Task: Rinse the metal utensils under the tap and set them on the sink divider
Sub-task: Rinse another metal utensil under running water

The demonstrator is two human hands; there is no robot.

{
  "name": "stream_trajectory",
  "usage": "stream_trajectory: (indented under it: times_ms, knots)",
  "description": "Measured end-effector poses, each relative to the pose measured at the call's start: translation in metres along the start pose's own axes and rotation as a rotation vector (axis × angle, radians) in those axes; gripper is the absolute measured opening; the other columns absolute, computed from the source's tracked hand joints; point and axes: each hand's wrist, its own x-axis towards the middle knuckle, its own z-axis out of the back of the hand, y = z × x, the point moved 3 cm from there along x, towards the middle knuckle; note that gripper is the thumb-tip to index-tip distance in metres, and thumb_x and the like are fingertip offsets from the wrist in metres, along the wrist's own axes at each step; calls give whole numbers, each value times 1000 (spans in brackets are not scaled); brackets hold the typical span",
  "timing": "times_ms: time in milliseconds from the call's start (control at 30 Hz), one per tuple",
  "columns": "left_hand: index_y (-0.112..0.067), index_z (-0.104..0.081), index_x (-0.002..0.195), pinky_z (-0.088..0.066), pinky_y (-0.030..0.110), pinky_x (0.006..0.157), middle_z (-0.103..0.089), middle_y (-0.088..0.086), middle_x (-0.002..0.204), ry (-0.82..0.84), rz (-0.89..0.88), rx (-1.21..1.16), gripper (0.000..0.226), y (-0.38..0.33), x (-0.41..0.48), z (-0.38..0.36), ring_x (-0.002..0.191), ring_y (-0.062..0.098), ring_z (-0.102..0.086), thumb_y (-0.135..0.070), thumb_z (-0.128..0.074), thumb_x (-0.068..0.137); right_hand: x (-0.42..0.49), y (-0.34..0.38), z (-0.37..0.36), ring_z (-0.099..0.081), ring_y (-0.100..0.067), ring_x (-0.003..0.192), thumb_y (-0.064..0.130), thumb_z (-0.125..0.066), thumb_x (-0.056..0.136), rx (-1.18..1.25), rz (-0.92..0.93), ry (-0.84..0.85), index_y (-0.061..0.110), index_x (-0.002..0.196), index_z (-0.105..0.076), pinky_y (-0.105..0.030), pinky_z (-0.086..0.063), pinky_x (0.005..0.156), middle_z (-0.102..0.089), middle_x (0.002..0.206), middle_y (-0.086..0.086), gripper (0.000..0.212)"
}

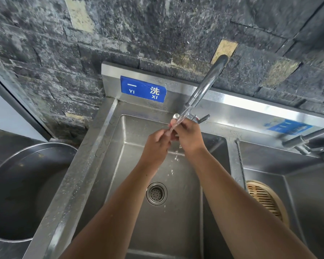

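Rinsing stage: spoon (176, 116) pinched by fingers of left hand (156, 144) and right hand (188, 136) under tap (206, 85) stream, 12 o'clock of basin; one rod-like utensil (240, 161) already laid on sink divider (234, 165), 3 o'clock; placing remains

My brushed stainless-steel sink basin (131, 139) looked dull and wet; the curved chrome tap (206, 86) shone glossy, against a rough dark stone wall (45, 53).
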Motion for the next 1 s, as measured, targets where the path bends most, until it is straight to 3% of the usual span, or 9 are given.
stream_trajectory:
  times_ms: [133, 233, 333, 500, 767, 900, 1000]
  knots:
    - [-24, -62, 79, -30, 16, 45, -51, -18, 46, 30, 31, -5, 34, 3, -3, 0, 42, 0, -38, -24, -40, 105, 4, 9, 0, -57, -26, 53, 9, -59, 96, -68, 18, 10, 13, 64, -61, -37, -52, 55, -62, 59, -6, 33]
    - [-18, -58, 76, -30, 22, 49, -47, -15, 47, 18, 35, 32, 34, 4, -1, 4, 45, 1, -39, -22, -40, 104, 8, 15, 1, -56, -18, 53, 17, -60, 97, -156, 31, -35, 16, 64, -63, -35, -52, 59, -62, 59, -2, 33]
    - [-17, -56, 76, -31, 20, 49, -46, -12, 54, 60, 21, 62, 33, 2, -1, 4, 47, 3, -39, -21, -39, 104, 13, 22, 6, -49, -8, 50, 10, -59, 95, -107, 3, -107, 17, 66, -65, -25, -47, 53, -61, 63, -3, 31]
    - [-14, -54, 77, -27, 10, 40, -40, -9, 54, 101, 80, -34, 33, 6, -7, 0, 41, 0, -33, -19, -37, 105, 21, 32, 15, -51, -5, 44, 16, -54, 100, -165, -11, -135, 15, 69, -63, -28, -49, 53, -60, 51, 9, 32]
    - [-16, -50, 72, -25, 15, 41, -39, -11, 50, 94, 61, 77, 35, 11, -15, 6, 42, 3, -31, -13, -34, 103, 33, 49, 21, -53, -7, 52, 4, -48, 100, -142, -44, -197, 15, 76, -64, -27, -54, 56, -66, 54, 12, 30]
    - [-12, -48, 74, -21, 18, 39, -35, -12, 46, 119, 83, 76, 33, 14, -18, 11, 40, 5, -26, -10, -31, 103, 36, 55, 22, -50, -6, 41, 3, -43, 99, -135, -54, -243, 12, 75, -63, -18, -41, 40, -63, 61, 4, 33]
    - [-11, -46, 73, -20, 17, 37, -35, -12, 48, 133, 90, 38, 34, 19, -26, 13, 40, 4, -25, -7, -31, 103, 38, 59, 25, -53, -15, 52, -3, -37, 99, -125, -27, -264, 9, 79, -62, -17, -41, 38, -62, 71, -6, 34]
